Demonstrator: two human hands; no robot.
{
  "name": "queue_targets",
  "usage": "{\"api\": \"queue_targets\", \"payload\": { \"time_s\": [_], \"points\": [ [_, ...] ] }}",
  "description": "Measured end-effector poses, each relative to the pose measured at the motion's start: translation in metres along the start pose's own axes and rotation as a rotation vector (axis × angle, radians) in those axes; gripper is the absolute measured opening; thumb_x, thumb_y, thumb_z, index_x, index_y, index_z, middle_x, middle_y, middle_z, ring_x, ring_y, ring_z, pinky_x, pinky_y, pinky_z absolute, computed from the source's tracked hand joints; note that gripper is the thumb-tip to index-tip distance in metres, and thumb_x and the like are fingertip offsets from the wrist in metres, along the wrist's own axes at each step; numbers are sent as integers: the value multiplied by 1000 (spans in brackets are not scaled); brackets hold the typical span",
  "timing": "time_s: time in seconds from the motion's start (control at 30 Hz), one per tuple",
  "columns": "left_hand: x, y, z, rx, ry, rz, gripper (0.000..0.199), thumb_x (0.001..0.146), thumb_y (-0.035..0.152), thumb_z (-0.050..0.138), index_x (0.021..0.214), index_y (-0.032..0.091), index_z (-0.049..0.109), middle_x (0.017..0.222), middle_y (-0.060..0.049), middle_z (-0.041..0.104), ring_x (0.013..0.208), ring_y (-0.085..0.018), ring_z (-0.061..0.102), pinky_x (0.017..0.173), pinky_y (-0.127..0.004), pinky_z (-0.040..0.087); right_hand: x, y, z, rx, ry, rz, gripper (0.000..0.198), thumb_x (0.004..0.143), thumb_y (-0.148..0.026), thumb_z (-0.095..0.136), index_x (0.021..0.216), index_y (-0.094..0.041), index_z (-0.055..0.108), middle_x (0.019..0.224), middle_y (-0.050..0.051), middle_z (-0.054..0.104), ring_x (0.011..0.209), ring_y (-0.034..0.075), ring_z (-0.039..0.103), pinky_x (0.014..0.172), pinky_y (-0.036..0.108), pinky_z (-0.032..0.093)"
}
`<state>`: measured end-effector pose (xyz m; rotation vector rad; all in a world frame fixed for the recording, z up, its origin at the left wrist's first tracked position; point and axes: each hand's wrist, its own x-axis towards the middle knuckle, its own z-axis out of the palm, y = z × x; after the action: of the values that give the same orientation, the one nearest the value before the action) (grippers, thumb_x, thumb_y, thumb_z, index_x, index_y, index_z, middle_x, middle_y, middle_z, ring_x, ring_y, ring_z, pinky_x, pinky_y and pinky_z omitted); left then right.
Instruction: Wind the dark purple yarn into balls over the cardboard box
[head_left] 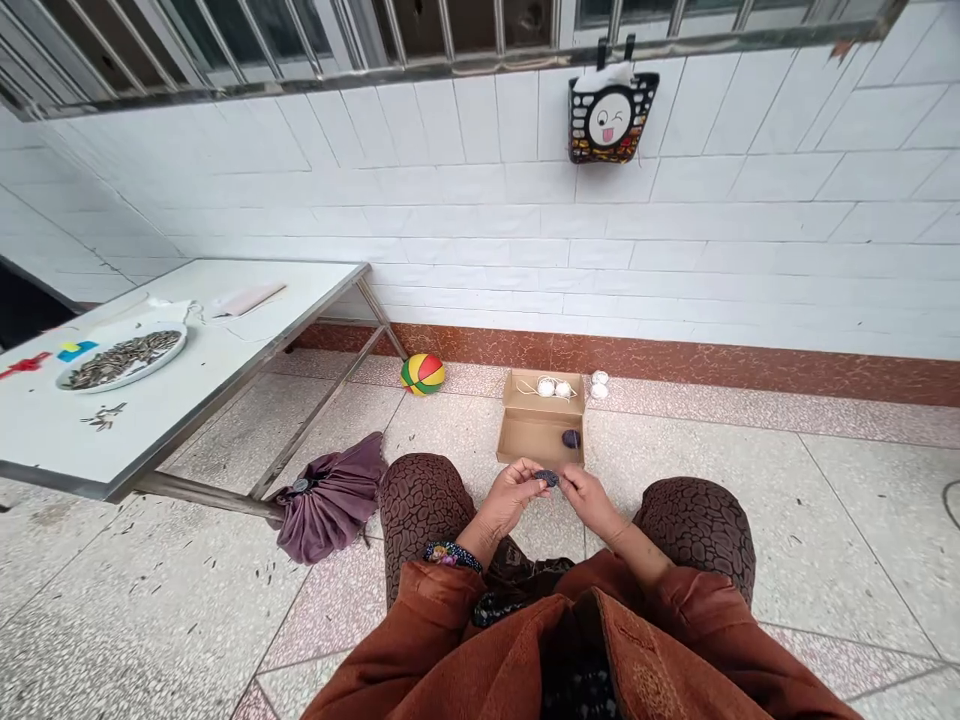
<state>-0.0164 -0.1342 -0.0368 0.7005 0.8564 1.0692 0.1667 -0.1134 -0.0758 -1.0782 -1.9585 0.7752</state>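
Note:
A small dark blue piece, seemingly of yarn work, is between my hands over the gap between my knees. My left hand is closed, pinching the piece between thumb and fingers. At the piece's right end, my right hand has its fingers pressed together; what they grip is too small to make out. Just beyond stands an open cardboard box on the floor. A dark ball of yarn lies in its right side. Two white balls with loose strands rest on the lid.
More white balls sit right of the box. A striped ball and a purple cloth bundle lie to the left. The table carries a plate of seed-like bits. A black basket hangs on the wall.

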Motion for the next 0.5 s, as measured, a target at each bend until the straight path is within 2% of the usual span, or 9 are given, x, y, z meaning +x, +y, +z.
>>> {"api": "queue_targets", "payload": {
  "time_s": [0.13, 0.23, 0.37, 0.43, 0.5],
  "points": [
    [8, -4, -10, 103, 149, 95, 46, 56, 34, 93, 81, 17, 59, 71, 3, 64, 64, -10, 57, 68, -25, 45, -14, -8, 16, -16, -94, -100, 34, 105, -40, 39, 87, -25, 63, 83, 5, 68, 80, 22, 66, 75, 34, 54],
    [9, -12, -18, 279, 179, 132, 43, 52, 24, 93, 74, 16, 56, 66, 5, 59, 63, -8, 51, 66, -23, 39, -19, -14, 18, -40, -154, -178, 32, 105, -40, 40, 88, -26, 64, 80, 4, 66, 75, 22, 65, 70, 33, 53],
    [0, -13, -17, 303, 42, 88, 42, 55, 17, 90, 79, 17, 56, 69, 6, 57, 64, -8, 49, 65, -23, 36, -5, -17, 3, -46, -95, -194, 30, 105, -38, 42, 92, -25, 66, 81, 6, 66, 76, 22, 65, 70, 34, 53],
    [-3, -6, -12, 231, -61, 73, 46, 55, 15, 90, 88, 18, 58, 77, 4, 60, 71, -10, 54, 70, -25, 39, 11, -16, -6, -39, -56, -190, 29, 105, -38, 44, 92, -25, 67, 81, 6, 66, 77, 22, 66, 71, 34, 53],
    [-3, 5, -6, 130, -107, 96, 50, 58, 17, 90, 99, 19, 61, 86, 1, 64, 79, -12, 58, 77, -26, 42, 29, -15, -13, -21, -39, -181, 29, 104, -38, 45, 90, -24, 66, 81, 6, 67, 76, 22, 66, 72, 34, 54]
  ]
}}
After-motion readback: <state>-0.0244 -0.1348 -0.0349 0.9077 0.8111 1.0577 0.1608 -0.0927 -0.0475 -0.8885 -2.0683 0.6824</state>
